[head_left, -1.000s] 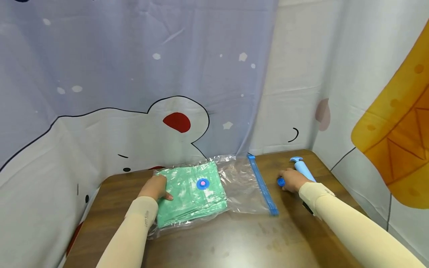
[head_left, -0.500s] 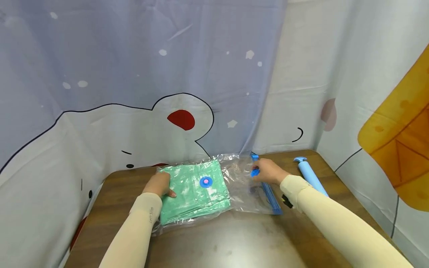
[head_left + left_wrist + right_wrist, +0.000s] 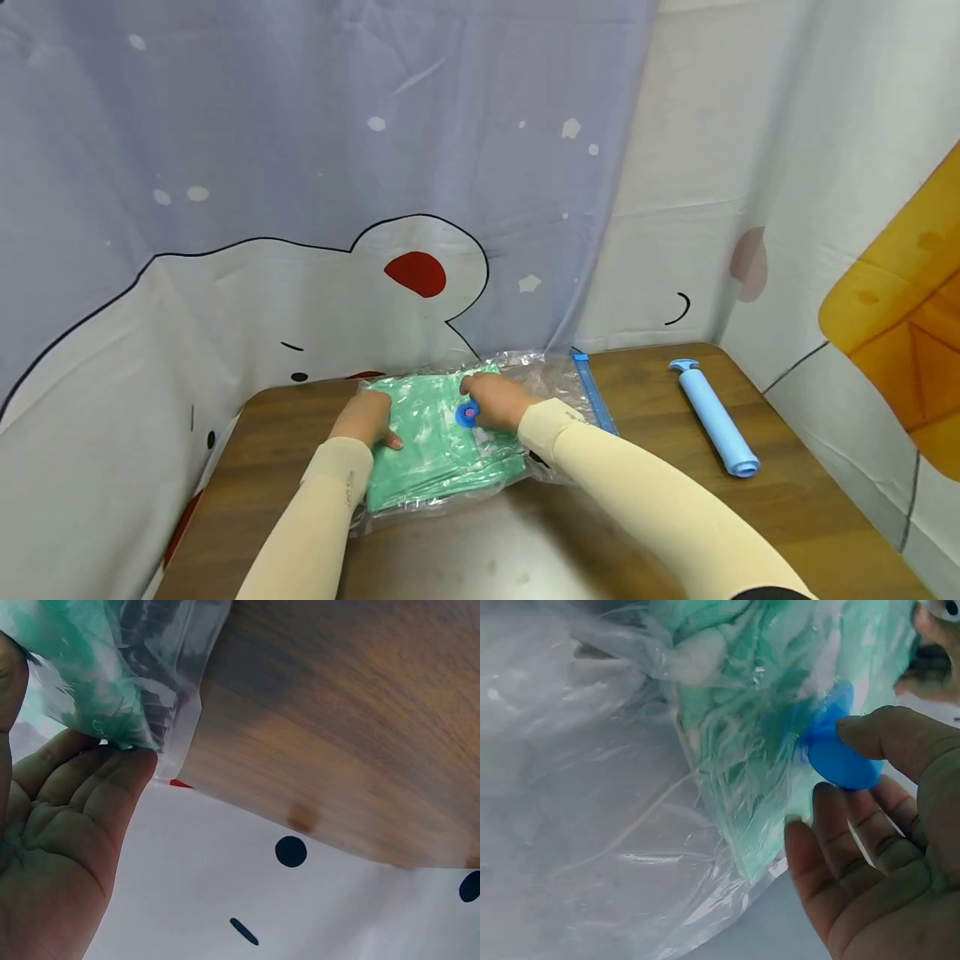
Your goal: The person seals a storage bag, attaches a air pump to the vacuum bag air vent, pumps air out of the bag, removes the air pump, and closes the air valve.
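A clear vacuum storage bag (image 3: pixel 551 373) lies on the table with folded green-and-white cloth (image 3: pixel 420 433) inside. On top of it is a round blue valve (image 3: pixel 466 414) with a pink centre. My left hand (image 3: pixel 366 419) grips the bag's left end, thumb on top; in the left wrist view its fingertips (image 3: pixel 135 761) meet the bag's edge. My right hand (image 3: pixel 497 400) is over the bag beside the valve. In the right wrist view it pinches a blue valve cap (image 3: pixel 844 761) between thumb and fingers, close to the bag's surface.
A light blue hand pump (image 3: pixel 716 417) lies on the right of the wooden table (image 3: pixel 645 383). The bag's blue zip strip (image 3: pixel 596 396) runs along its right end. A patterned curtain (image 3: pixel 300 167) hangs behind the table and along its right side.
My right hand has carried the blue cap leftward, from beside the pump, across the zip strip, to the valve. The pump now shows in full. My left hand stays on the bag's left end.
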Demonstrator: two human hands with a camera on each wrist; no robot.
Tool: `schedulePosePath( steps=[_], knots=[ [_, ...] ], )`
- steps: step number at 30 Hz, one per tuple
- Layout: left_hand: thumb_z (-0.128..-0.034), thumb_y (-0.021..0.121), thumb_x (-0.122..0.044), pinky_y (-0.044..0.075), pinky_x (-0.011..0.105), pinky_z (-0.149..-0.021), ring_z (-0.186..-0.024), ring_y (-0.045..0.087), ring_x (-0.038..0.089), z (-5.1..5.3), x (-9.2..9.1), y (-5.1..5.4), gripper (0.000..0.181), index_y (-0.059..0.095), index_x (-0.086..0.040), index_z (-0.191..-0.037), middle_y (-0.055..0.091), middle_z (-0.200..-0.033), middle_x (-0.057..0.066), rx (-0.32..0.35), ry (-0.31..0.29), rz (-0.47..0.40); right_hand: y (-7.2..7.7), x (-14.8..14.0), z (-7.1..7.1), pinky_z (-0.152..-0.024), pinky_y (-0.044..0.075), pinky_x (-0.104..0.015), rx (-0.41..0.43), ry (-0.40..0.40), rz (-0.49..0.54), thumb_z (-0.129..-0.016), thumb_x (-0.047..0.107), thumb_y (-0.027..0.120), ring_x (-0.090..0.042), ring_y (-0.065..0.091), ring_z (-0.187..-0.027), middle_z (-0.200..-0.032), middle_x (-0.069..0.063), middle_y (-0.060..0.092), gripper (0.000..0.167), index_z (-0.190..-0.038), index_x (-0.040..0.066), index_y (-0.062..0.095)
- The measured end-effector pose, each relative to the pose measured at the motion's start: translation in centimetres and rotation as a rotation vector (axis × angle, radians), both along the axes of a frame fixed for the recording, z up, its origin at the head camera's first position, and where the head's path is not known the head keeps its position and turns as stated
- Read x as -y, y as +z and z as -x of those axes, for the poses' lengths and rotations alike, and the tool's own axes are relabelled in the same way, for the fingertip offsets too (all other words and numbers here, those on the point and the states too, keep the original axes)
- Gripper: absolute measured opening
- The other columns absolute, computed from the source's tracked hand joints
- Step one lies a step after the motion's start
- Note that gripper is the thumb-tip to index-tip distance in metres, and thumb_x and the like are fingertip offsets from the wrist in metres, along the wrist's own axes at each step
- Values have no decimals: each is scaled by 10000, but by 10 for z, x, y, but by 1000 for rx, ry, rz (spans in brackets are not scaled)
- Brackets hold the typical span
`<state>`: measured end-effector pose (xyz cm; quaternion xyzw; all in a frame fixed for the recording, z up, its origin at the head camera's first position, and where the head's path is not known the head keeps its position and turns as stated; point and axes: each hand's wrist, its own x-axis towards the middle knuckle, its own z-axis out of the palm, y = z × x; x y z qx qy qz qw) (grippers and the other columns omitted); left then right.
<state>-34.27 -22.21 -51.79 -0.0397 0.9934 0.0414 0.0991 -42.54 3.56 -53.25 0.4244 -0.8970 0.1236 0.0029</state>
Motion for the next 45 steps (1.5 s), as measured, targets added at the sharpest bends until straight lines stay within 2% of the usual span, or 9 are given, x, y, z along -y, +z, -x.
schedulePosePath(
  steps=[5,12,18,22,29,35,39,42,45],
  knots=[
    [-763,999,-362,625,587,-1127,-1145,787,382,1,-7,2,637,801,70,-1187,831,-1199,222,-18,-28,13,-31,7,18,-947,671,-523,-117,48,-24,-952,149,856,-226,807,-1162,-1275,-22,834,376,-1318,165,768],
    [-743,1010,-341,626,587,-1124,-1154,788,405,4,-9,2,628,805,69,-1172,833,-1192,231,-32,-32,26,4,0,-14,-970,677,-402,-75,131,-40,-933,109,932,-261,806,-1112,-1185,-58,830,253,-1171,118,850],
    [-727,1026,-343,626,586,-1126,-1160,788,407,2,-9,1,641,802,59,-1173,833,-1193,221,-40,-34,24,8,-8,-18,-1047,660,-377,-75,194,-34,-935,-69,835,-254,794,-1161,-1205,-77,833,326,-1209,101,876],
    [-731,1022,-334,619,584,-1138,-1181,783,407,1,-10,3,640,796,55,-1187,831,-1207,223,-34,-28,29,6,-10,-17,-1014,667,-405,-70,171,-21,-939,-55,837,-278,787,-1125,-1196,-109,821,341,-1243,97,865],
    [-731,1023,-325,604,594,-1160,-1221,773,417,0,-9,6,655,789,58,-1208,825,-1250,235,-24,-27,31,2,-5,-20,-948,663,-384,-37,52,-24,-1001,189,892,-253,762,-1041,-1129,-115,804,263,-1207,36,834],
    [-733,1028,-332,610,588,-1153,-1221,774,414,4,-8,6,645,791,55,-1192,824,-1251,237,-11,-24,31,0,1,-20,-918,666,-456,-70,-35,-46,-1018,397,873,-246,735,-981,-1037,-98,783,386,-1092,25,799],
    [-741,1031,-324,615,583,-1147,-1206,774,398,2,-8,8,636,792,58,-1189,822,-1250,238,-17,-16,26,-16,9,-9,-963,673,-452,-84,-88,-78,-995,470,884,-283,758,-1029,-1054,-98,790,464,-1131,36,792],
    [-741,1031,-320,615,582,-1148,-1206,773,396,0,-8,9,637,794,62,-1193,822,-1257,240,-22,-13,26,-57,15,23,-929,674,-433,-126,-95,-55,-971,623,856,-262,753,-1009,-1051,-60,775,581,-1175,84,779],
    [-740,1028,-312,608,585,-1157,-1226,769,411,-1,-9,10,644,790,65,-1205,819,-1268,246,-26,-14,21,-85,18,45,-886,674,-411,-169,-96,-57,-958,782,769,-224,749,-974,-1063,-31,766,706,-1221,127,768]
  ],
)
